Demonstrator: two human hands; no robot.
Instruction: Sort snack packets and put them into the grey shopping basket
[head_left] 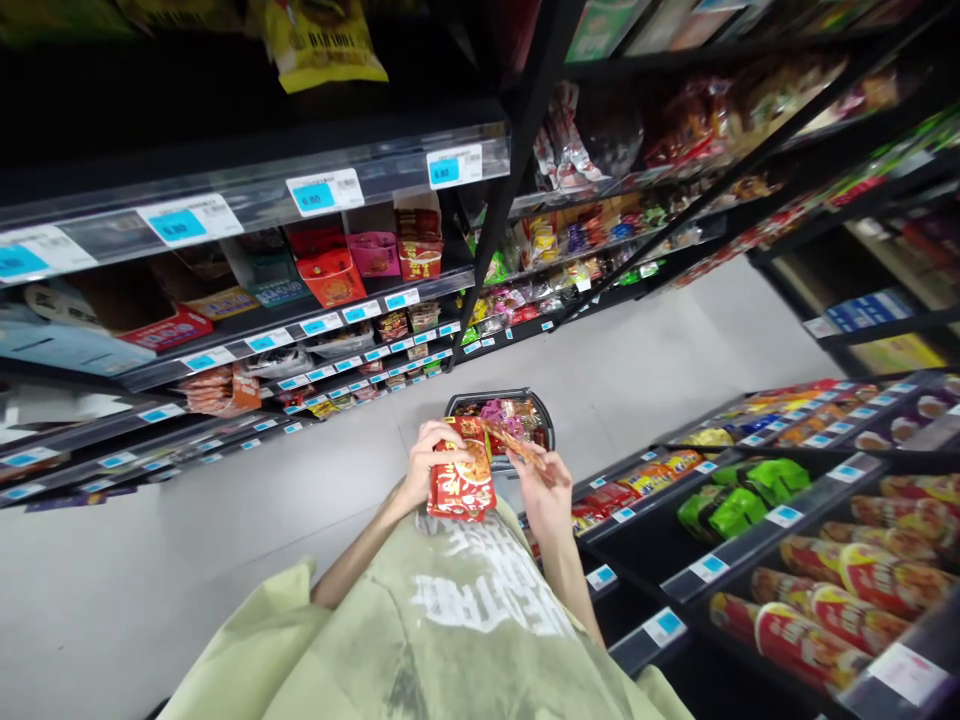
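Observation:
My left hand (pixel 425 463) is closed on a red snack box (pixel 457 490) with a picture of food on its front, held in front of my shirt. Across from it, my right hand (pixel 546 490) pinches a thin, flat, reddish-brown snack packet (pixel 517 445), seen nearly edge on. The packet's near end is between the fingers and its far end comes close to the box's upper right corner; I cannot tell whether they touch. Below and beyond both hands stands a black shopping basket (pixel 551 425) with colourful wrapped packets inside, partly hidden by the box and packet.
Shelves with price tags line the left, with red snack boxes (pixel 330 275) and a yellow bag (pixel 322 45). Along the right run shelves of red and yellow cups (pixel 810 640) and green packs (pixel 742 495). Grey floor (pixel 675 350) lies between them.

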